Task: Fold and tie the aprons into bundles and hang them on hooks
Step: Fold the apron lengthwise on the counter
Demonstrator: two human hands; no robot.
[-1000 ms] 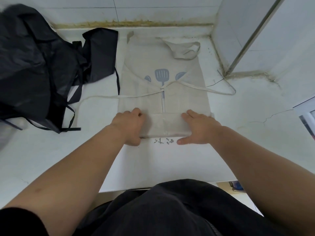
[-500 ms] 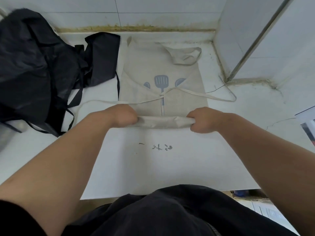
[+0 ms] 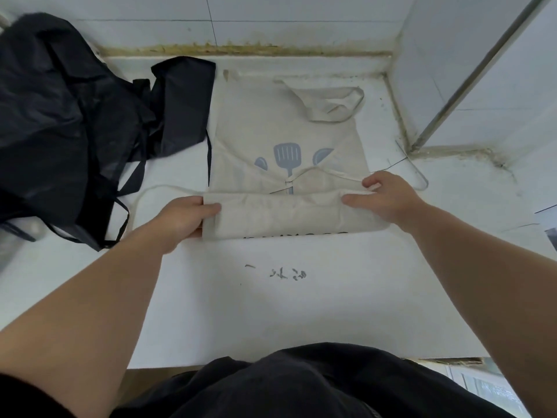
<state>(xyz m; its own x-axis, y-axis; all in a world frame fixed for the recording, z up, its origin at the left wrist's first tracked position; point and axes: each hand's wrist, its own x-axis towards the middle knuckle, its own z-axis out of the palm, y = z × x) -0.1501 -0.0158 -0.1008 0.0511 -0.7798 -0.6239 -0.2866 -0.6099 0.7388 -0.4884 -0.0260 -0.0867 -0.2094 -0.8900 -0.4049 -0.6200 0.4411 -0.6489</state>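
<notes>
Both arms reach forward over the bench [image 3: 301,312]; left hand [image 3: 184,218] and right hand [image 3: 388,197] each pinch an end of the apron's [image 3: 289,128] rolled near edge.

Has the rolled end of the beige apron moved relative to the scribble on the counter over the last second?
Yes. The rolled end has travelled away from the scribble, toward the spatula print; a second ago it lay right against the scribble.
</notes>
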